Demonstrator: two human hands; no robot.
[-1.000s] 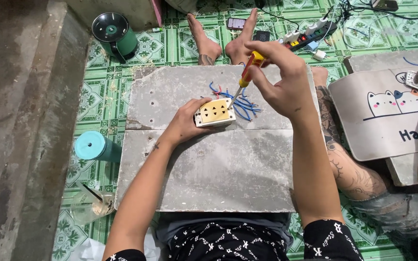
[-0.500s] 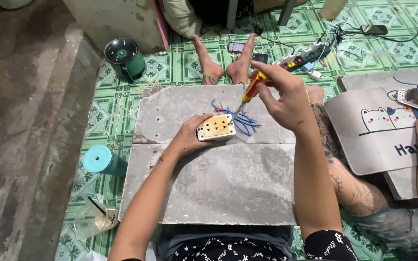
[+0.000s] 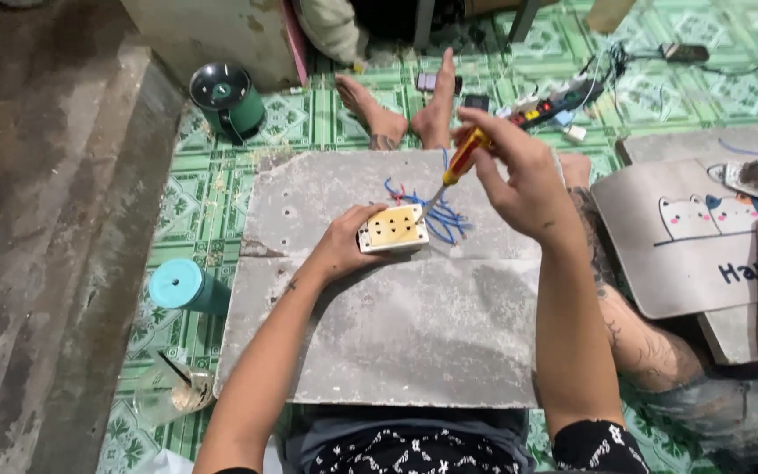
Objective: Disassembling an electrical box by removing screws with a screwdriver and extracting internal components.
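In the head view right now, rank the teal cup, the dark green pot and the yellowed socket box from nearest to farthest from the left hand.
1. Yellowed socket box: held in the left hand, on the slab.
2. Teal cup: floor, left of the slab.
3. Dark green pot: floor, far upper left.

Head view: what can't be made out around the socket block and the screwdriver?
- Screwdriver tip: too small to tell where it meets the socket block.
- Block's near side: hidden by the left hand.
- Blue wires: ends hidden behind the block.
- Screwdriver handle: partly covered by the right hand.
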